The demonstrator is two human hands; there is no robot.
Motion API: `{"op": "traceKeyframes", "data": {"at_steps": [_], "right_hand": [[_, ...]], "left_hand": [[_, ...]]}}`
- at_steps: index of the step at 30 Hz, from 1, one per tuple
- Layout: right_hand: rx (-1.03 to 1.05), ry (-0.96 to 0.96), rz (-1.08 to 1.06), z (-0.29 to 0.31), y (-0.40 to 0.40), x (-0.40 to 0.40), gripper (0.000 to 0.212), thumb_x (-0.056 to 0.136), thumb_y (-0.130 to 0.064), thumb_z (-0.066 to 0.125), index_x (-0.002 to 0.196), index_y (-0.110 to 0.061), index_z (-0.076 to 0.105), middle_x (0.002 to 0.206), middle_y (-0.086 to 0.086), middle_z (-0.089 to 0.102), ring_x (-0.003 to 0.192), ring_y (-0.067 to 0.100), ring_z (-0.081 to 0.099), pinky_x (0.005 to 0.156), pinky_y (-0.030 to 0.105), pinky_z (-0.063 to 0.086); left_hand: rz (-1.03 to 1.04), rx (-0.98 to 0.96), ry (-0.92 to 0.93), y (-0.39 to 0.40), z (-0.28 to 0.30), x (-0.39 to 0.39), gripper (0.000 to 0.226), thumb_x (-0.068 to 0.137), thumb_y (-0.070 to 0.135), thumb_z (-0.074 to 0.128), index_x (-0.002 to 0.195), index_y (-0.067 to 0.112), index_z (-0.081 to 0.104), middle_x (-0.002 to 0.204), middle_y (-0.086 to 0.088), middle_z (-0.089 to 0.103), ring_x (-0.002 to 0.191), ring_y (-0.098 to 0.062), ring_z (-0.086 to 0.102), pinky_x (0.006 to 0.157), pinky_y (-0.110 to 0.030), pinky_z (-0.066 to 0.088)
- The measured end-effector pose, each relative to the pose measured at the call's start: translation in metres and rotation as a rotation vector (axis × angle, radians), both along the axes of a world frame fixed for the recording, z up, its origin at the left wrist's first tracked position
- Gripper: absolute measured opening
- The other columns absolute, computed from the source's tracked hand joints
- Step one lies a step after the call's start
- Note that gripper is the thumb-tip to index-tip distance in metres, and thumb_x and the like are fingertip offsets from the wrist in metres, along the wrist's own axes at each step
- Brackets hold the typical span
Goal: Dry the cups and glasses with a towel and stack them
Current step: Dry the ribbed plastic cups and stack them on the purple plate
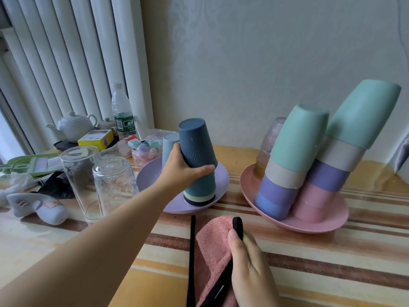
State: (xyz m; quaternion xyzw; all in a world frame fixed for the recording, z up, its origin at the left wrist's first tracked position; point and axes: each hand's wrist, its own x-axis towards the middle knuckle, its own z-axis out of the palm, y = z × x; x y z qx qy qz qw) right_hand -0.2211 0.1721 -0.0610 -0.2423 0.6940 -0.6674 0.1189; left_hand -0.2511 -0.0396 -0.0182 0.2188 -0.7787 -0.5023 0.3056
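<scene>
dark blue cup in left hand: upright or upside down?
Upside down and tilted. The dark blue cup shows its closed base on top and leans left over the stack on the purple plate; the left hand grips its ribbed wall.

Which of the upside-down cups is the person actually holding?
The dark blue ribbed cup, topping the stack on the lilac plate. The left hand grips it; the pastel stacks on the pink plate stand untouched.

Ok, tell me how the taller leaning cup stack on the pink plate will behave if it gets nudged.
The taller cup stack already tilts right on the pink plate, so it would probably tip easily. It looks like light plastic, so it likely shifts with little force. Loosely nested cups may slide apart.
</scene>
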Motion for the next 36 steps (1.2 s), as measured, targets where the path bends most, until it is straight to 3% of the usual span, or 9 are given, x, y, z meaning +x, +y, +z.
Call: {"op": "traceKeyframes", "data": {"at_steps": [7, 11, 18, 22, 25, 28, 31, 33, 36], "right_hand": [[0.017, -0.011, 0.001, 0.002, 0.001, 0.001, 0.03, 0.094, -0.015, 0.05, 0.073, -0.036, 0.055, 0.067, -0.02, 0.059, 0.074, -0.026, 0.052, 0.069, -0.002, 0.035], [0.024, -0.019, 0.014, 0.003, 0.001, 0.0, 0.03, 0.095, -0.014, 0.049, 0.072, -0.033, 0.055, 0.067, -0.023, 0.06, 0.077, -0.027, 0.052, 0.072, -0.002, 0.035], [0.025, -0.048, 0.003, 0.013, 0.005, 0.003, 0.027, 0.098, -0.022, 0.044, 0.079, -0.036, 0.056, 0.077, -0.037, 0.054, 0.077, -0.033, 0.046, 0.069, -0.007, 0.03], [0.038, -0.07, -0.069, 0.017, 0.006, 0.0, 0.026, 0.098, -0.03, 0.042, 0.078, -0.038, 0.056, 0.081, -0.036, 0.051, 0.08, -0.019, 0.051, 0.084, 0.015, 0.031], [-0.023, -0.057, -0.154, 0.02, 0.007, -0.004, 0.022, 0.098, -0.03, 0.043, 0.088, -0.033, 0.062, 0.089, -0.03, 0.058, 0.091, -0.01, 0.054, 0.09, 0.017, 0.035], [-0.125, 0.034, -0.248, 0.026, 0.013, -0.005, 0.023, 0.097, -0.035, 0.044, 0.084, -0.029, 0.062, 0.071, -0.031, 0.061, 0.075, -0.025, 0.052, 0.071, 0.005, 0.036], [-0.165, 0.303, -0.141, 0.028, 0.012, 0.007, 0.028, 0.091, -0.049, 0.048, 0.085, -0.026, 0.064, 0.074, -0.025, 0.063, 0.075, -0.015, 0.054, 0.07, 0.003, 0.038], [-0.101, 0.529, 0.005, 0.019, 0.005, 0.018, 0.029, 0.091, -0.043, 0.047, 0.107, -0.027, 0.065, 0.105, -0.022, 0.065, 0.103, -0.011, 0.053, 0.089, 0.009, 0.039], [0.083, 0.791, 0.088, -0.002, -0.007, 0.028, 0.053, 0.097, -0.048, 0.033, 0.145, -0.027, 0.031, 0.158, -0.009, 0.015, 0.146, 0.009, 0.01, 0.118, 0.028, 0.014]], "left_hand": [[0.056, -0.05, 0.142, 0.007, 0.057, 0.008, 0.079, 0.064, 0.019, 0.088, 0.122, 0.019, 0.035, 0.116, 0.001, 0.055, 0.107, -0.015, 0.058, 0.089, -0.031, 0.052], [-0.027, -0.02, 0.257, 0.034, 0.071, 0.049, 0.079, 0.053, 0.037, 0.088, 0.116, 0.021, 0.044, 0.112, -0.002, 0.063, 0.099, -0.012, 0.066, 0.079, -0.026, 0.057], [-0.13, 0.153, 0.139, 0.085, -0.003, 0.116, 0.069, 0.042, 0.047, 0.085, 0.105, 0.043, 0.057, 0.102, 0.005, 0.07, 0.096, -0.016, 0.069, 0.078, -0.041, 0.06], [-0.11, 0.243, 0.128, 0.093, -0.033, 0.121, 0.07, 0.043, 0.046, 0.083, 0.109, 0.046, 0.059, 0.1, 0.012, 0.07, 0.098, -0.013, 0.068, 0.082, -0.034, 0.058], [-0.136, 0.236, 0.098, 0.093, -0.041, 0.122, 0.077, 0.045, 0.048, 0.083, 0.116, 0.039, 0.056, 0.105, 0.013, 0.069, 0.101, -0.008, 0.067, 0.083, -0.029, 0.055], [-0.115, 0.255, 0.074, 0.093, -0.045, 0.123, 0.072, 0.044, 0.048, 0.084, 0.109, 0.039, 0.055, 0.104, 0.011, 0.069, 0.097, -0.005, 0.067, 0.079, -0.025, 0.056], [-0.137, 0.261, 0.082, 0.095, -0.044, 0.124, 0.067, 0.047, 0.052, 0.078, 0.108, 0.034, 0.059, 0.101, 0.009, 0.072, 0.093, -0.006, 0.069, 0.077, -0.023, 0.056], [-0.172, 0.259, 0.103, 0.097, -0.043, 0.124, 0.057, 0.055, 0.049, 0.072, 0.108, 0.032, 0.062, 0.098, 0.01, 0.073, 0.091, -0.007, 0.069, 0.077, -0.024, 0.055], [-0.255, 0.249, 0.097, 0.1, -0.041, 0.125, 0.025, 0.066, 0.025, 0.063, 0.089, 0.035, 0.066, 0.072, 0.01, 0.069, 0.065, -0.006, 0.061, 0.061, -0.018, 0.047]]}}
